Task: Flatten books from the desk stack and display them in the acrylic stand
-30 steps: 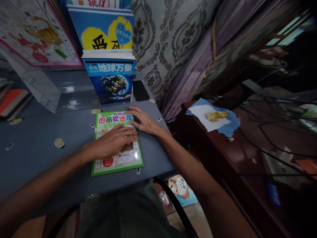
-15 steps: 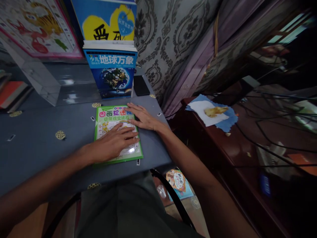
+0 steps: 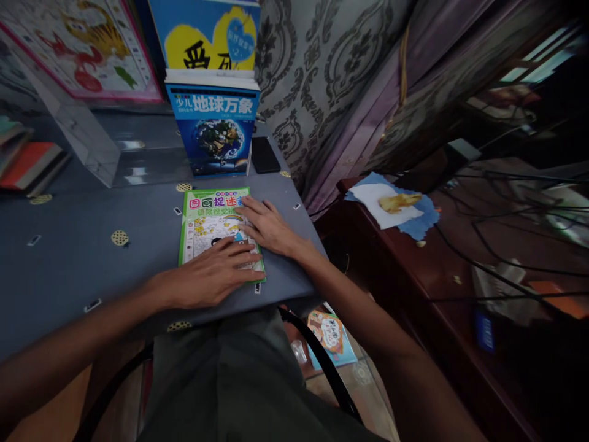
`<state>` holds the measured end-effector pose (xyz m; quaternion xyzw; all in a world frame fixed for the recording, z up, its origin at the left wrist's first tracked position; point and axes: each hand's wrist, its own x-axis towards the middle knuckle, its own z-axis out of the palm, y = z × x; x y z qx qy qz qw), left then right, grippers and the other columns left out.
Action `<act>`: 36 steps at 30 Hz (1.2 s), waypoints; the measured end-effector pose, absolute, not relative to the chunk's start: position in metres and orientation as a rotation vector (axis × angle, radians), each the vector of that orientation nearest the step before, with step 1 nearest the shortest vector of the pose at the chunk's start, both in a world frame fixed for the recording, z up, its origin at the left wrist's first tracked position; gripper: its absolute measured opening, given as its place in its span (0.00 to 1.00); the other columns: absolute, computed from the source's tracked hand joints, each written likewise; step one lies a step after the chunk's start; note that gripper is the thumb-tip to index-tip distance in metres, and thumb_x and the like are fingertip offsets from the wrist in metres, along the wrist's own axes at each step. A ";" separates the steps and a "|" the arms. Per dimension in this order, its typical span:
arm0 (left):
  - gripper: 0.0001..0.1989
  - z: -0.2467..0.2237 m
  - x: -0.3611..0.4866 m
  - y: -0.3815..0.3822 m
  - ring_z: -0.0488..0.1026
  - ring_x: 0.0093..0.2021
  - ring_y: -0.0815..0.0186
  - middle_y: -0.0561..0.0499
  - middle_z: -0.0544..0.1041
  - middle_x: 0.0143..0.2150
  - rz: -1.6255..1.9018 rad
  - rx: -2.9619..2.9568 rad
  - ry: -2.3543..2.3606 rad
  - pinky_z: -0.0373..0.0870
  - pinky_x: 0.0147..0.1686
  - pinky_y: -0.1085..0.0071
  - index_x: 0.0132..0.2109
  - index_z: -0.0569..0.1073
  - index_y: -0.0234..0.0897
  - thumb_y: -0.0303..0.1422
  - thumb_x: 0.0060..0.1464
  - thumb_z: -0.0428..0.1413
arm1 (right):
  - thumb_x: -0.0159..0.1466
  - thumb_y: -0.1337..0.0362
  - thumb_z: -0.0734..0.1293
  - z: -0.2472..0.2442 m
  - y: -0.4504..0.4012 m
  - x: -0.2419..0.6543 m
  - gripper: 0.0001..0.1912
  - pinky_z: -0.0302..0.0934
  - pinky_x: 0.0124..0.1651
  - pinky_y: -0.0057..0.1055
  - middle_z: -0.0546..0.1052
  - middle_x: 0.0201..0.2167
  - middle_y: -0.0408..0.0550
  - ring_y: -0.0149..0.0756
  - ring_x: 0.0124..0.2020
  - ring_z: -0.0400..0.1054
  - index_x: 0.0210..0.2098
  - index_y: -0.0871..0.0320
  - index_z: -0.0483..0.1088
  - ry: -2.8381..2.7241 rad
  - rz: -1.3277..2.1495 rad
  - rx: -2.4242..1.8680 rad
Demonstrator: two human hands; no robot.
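A green-bordered picture book (image 3: 207,227) lies closed on the grey-blue desk cover (image 3: 147,264), in front of my body. Across its lower part rests my left hand (image 3: 211,270), palm down with the fingers stretched to the right. My right hand (image 3: 267,226) lies on the book's right edge, higher up, its fingers spread and pointing up and left. Neither hand grips anything. Part of the cover picture and the lower edge are hidden under my left hand.
Behind the book stand a blue earth book (image 3: 221,132) and a clear acrylic stand (image 3: 92,138). A black phone (image 3: 264,155) lies beside them. More books (image 3: 34,166) are at left. Cables cross a dark red table (image 3: 391,258) at right.
My left hand has slid slightly down the book, toward its lower edge, uncovering more of the cover picture. My right hand has moved a little down the book's right side. The view has shifted slightly.
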<state>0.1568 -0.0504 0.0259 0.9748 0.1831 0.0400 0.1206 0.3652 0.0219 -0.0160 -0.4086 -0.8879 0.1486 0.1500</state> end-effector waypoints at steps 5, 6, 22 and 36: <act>0.21 0.026 0.157 -0.053 0.66 0.66 0.57 0.46 0.73 0.63 0.115 2.857 0.531 0.52 0.69 0.49 0.64 0.69 0.46 0.27 0.68 0.46 | 0.74 0.56 0.59 -0.017 -0.002 0.374 0.24 0.45 0.71 0.62 0.59 0.72 0.58 0.49 0.75 0.48 0.68 0.53 0.62 -2.539 0.460 -1.153; 0.21 0.024 0.156 -0.054 0.66 0.66 0.57 0.46 0.72 0.64 0.119 2.854 0.528 0.51 0.69 0.48 0.64 0.69 0.47 0.27 0.68 0.46 | 0.74 0.56 0.59 -0.017 -0.006 0.377 0.24 0.46 0.72 0.62 0.58 0.73 0.57 0.49 0.75 0.47 0.68 0.52 0.61 -2.533 0.471 -1.151; 0.21 -0.009 0.113 -0.089 0.66 0.65 0.53 0.41 0.73 0.61 0.562 2.810 0.844 0.68 0.63 0.49 0.63 0.67 0.38 0.23 0.64 0.51 | 0.67 0.44 0.67 -0.020 -0.038 0.400 0.42 0.47 0.72 0.60 0.55 0.74 0.61 0.51 0.75 0.47 0.73 0.54 0.52 -2.646 0.429 -1.041; 0.21 -0.006 0.117 -0.129 0.70 0.57 0.52 0.37 0.76 0.54 0.404 3.003 1.033 0.68 0.59 0.53 0.63 0.68 0.29 0.25 0.64 0.51 | 0.71 0.68 0.61 -0.017 -0.118 0.360 0.29 0.66 0.65 0.54 0.73 0.62 0.60 0.47 0.64 0.68 0.71 0.59 0.57 -2.503 0.311 -0.872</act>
